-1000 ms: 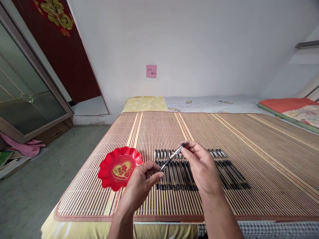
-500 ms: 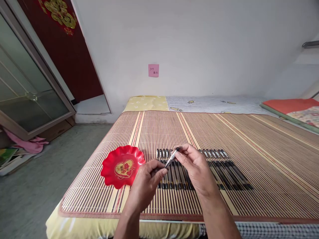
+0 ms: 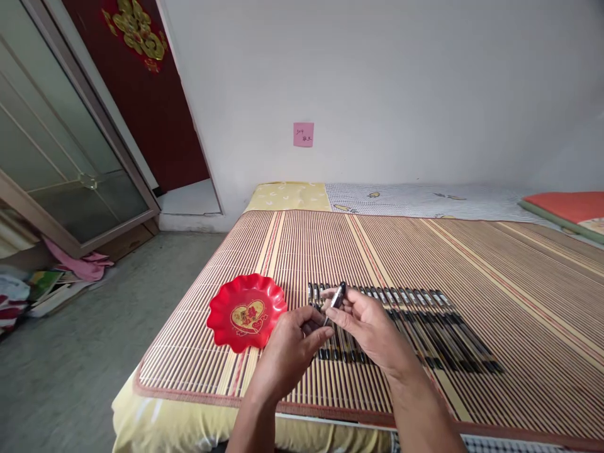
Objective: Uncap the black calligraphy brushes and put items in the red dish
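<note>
A slim pen (image 3: 338, 296) with a black end and a pale label tilts up between my two hands, above a row of similar pens. My right hand (image 3: 363, 321) pinches its upper part between thumb and fingers. Lower down, my left hand (image 3: 306, 330) closes its thumb and fingers around the other end, which is mostly hidden. Whether the cap and barrel are joined or apart cannot be made out. Under and beyond my hands, several black-capped pens (image 3: 448, 336) lie side by side on the striped bamboo mat (image 3: 189, 352). My hands cover part of that row.
Left of the pens sits a red scalloped plate (image 3: 245, 286) with a gold heart print. A folded orange and green cloth (image 3: 566, 207) lies at the far right. On the wall behind is a pink note (image 3: 303, 134). The bed's left edge drops to a grey floor (image 3: 141, 277).
The view has swung a little left, so everything sits further right. The pen has turned more upright in my right hand, and my right fingers have spread somewhat behind it.
</note>
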`<state>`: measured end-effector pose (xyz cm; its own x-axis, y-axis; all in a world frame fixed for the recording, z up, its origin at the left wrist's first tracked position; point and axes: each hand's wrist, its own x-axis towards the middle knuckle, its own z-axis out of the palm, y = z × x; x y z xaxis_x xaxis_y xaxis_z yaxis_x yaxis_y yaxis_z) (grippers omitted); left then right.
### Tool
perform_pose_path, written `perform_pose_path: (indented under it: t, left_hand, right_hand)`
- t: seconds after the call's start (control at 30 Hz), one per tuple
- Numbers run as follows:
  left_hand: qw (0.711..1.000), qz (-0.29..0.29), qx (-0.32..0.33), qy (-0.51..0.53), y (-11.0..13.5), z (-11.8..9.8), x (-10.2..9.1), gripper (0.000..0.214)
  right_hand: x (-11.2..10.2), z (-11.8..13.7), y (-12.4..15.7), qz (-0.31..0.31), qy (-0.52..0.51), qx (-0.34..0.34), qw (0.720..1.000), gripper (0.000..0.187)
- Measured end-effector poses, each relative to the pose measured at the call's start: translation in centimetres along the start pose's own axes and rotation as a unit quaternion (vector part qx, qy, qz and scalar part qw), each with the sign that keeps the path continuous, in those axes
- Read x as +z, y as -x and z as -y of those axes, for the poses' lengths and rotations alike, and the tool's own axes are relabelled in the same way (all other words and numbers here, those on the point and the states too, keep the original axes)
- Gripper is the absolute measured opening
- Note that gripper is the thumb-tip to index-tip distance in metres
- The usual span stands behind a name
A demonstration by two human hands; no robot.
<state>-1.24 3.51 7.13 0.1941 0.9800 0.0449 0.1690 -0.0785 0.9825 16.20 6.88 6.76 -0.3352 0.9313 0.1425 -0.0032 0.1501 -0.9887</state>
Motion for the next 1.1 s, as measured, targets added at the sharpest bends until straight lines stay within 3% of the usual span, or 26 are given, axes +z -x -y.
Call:
perform_pose_path:
  t: [0.07,0.17,0.27,0.4,0.67,0.8,1.1]
  left_hand:
    - [1.000,-0.024,0.000,0.009,-0.2,0.4,-0.8,0.014]
    - [0.991,-0.131,-0.008,-0.021,-0.6,1.8,-3.0,0.021]
    - [0.968,-0.237,-0.024,-0.075,-1.2,4.1,-5.6,0.028]
    - [0.931,-0.316,-0.075,-0.166,-1.7,6.6,-8.1,0.024]
    - [0.884,-0.369,-0.120,-0.260,-2.3,7.1,-9.0,0.015]
    - [0.869,-0.384,-0.118,-0.288,-2.6,7.1,-8.9,0.024]
    - [0.863,-0.347,-0.165,-0.327,-2.8,6.5,-8.4,0.036]
  right_hand:
    - [-0.5,-0.1,0.1,0.001,0.014,0.003,1.000,0.036]
    - [-1.1,-0.2,0.1,-0.023,0.057,0.009,0.998,0.040]
    - [-1.2,-0.4,0.1,-0.035,0.093,0.007,0.995,0.040]
    - [-1.0,-0.9,-0.1,-0.035,0.118,-0.005,0.992,0.037]
    - [-0.7,-0.4,-0.3,-0.039,0.152,-0.014,0.988,0.031]
    - [-0.5,-0.7,-0.3,-0.029,0.164,-0.007,0.986,0.030]
    - [-0.4,-0.9,-0.2,-0.005,0.171,0.010,0.985,0.034]
